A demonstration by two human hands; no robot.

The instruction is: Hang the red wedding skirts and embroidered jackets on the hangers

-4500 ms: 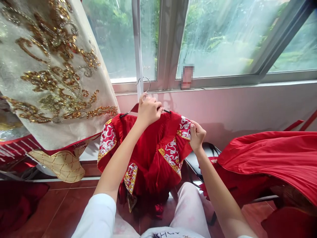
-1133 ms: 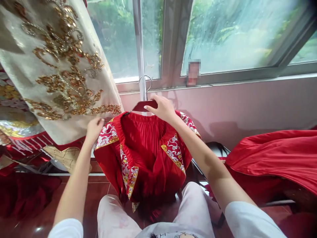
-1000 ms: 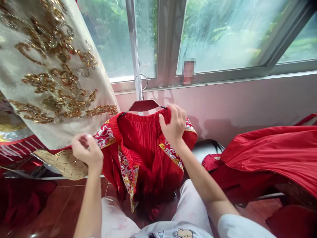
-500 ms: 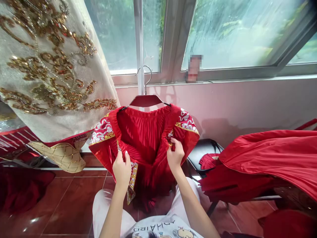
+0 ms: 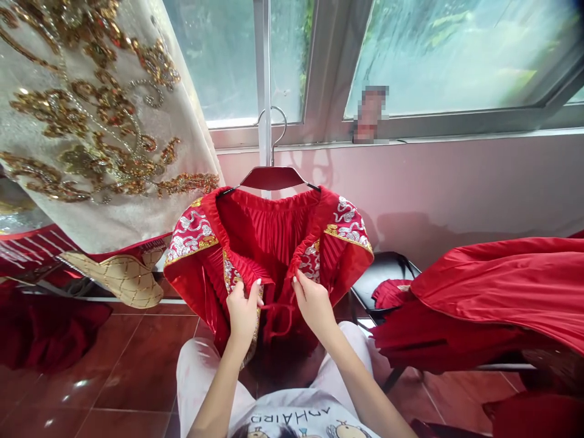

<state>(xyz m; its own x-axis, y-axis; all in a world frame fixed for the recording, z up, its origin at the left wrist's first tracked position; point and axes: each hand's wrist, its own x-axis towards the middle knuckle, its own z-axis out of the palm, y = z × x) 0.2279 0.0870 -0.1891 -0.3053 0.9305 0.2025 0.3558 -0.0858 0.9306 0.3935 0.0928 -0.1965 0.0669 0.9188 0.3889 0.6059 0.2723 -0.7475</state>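
A red pleated cape (image 5: 269, 219) with silver and gold embroidery on its shoulders hangs in front of me on a dark red hanger (image 5: 274, 177). The hanger's hook is beside a pale upright pole (image 5: 264, 79). My left hand (image 5: 244, 304) pinches the left front edge of the gathered collar. On the other front edge, my right hand (image 5: 312, 298) has its fingers closed around the collar. Thin red ties (image 5: 280, 319) dangle in the gap between both hands. Below, the cape's lower part falls in shadow between my knees.
At the left hangs a cream cloth (image 5: 114, 152) with gold sequins, above a gold quilted piece (image 5: 123, 280). To the right, red fabric (image 5: 502, 286) is draped near a black chair (image 5: 387, 277). A window (image 5: 447, 61) spans the back wall.
Both hands have moved inward along the collar, drawing its front edges closer together. The thin ties now show between them. The view has shifted slightly.
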